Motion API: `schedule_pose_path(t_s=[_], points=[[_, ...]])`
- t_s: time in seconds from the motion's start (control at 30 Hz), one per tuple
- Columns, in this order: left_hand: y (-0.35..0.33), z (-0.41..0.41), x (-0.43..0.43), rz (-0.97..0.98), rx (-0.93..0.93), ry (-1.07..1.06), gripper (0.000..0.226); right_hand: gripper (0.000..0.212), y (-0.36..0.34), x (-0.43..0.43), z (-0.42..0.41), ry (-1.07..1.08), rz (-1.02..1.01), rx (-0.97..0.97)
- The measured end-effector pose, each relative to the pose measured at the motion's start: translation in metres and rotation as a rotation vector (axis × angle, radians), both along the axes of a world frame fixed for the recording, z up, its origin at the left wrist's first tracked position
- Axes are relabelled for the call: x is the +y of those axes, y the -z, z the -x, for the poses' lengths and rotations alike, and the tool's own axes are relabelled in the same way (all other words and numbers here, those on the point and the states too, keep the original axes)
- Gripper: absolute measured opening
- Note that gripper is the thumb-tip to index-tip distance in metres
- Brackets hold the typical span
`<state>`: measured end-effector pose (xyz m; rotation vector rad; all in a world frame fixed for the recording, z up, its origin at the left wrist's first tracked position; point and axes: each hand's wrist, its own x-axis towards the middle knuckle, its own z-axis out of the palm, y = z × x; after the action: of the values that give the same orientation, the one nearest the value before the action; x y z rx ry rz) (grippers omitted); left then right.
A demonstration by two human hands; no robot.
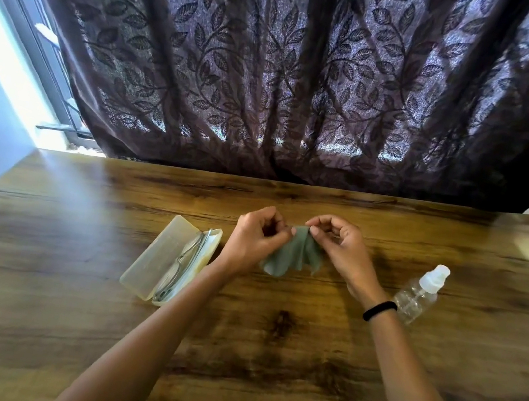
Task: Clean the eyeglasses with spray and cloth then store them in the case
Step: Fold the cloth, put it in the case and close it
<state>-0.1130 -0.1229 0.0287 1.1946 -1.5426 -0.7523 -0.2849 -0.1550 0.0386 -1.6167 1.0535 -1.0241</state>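
Note:
A grey-green cleaning cloth (296, 254) hangs just above the wooden table (266, 356). My left hand (255, 237) and my right hand (341, 243) each pinch its top edge, close together. To the left lies an open pale translucent glasses case (157, 252), its lid folded back. The thin metal-framed eyeglasses (186, 259) rest folded inside its tray. A clear spray bottle (419, 294) with a white nozzle stands tilted at the right, just beyond my right wrist.
A dark leaf-patterned curtain (292, 83) hangs behind the table's far edge. A bright window frame (38, 43) and a pale wall sit at the left. A black band (379, 310) circles my right wrist.

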Motion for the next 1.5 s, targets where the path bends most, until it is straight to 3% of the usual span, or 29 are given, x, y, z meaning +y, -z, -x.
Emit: schedule_pose_path(t_s=[0.1,0.2,0.3,0.47,0.7,1.03,1.17,1.5], points=[[0.002,-0.001,-0.003,-0.124,-0.020,0.007,0.022,0.009,0.000,-0.003,0.001,0.033,-0.001,-0.005],[0.005,-0.008,-0.009,-0.223,-0.183,0.006,0.038,0.014,0.001,-0.010,0.004,0.047,0.023,0.063],[0.005,-0.015,-0.013,-0.124,-0.377,-0.118,0.028,0.021,0.001,-0.019,0.005,0.093,0.083,0.224],[0.000,-0.019,-0.013,0.102,-0.519,-0.250,0.010,0.025,-0.003,-0.021,0.008,0.153,0.188,0.263],[0.025,-0.011,0.020,-0.029,-0.784,-0.094,0.010,0.026,0.034,0.011,0.027,0.031,0.047,0.484],[0.028,-0.021,0.034,-0.071,-0.731,0.089,0.016,0.018,0.044,0.030,0.041,0.004,0.110,0.571],[0.027,-0.020,0.033,-0.142,-0.664,0.041,0.014,0.017,0.046,0.025,0.041,-0.027,0.122,0.503],[0.025,-0.016,0.020,-0.255,-0.551,-0.208,0.018,0.008,0.033,0.006,0.027,0.033,0.100,0.605]])
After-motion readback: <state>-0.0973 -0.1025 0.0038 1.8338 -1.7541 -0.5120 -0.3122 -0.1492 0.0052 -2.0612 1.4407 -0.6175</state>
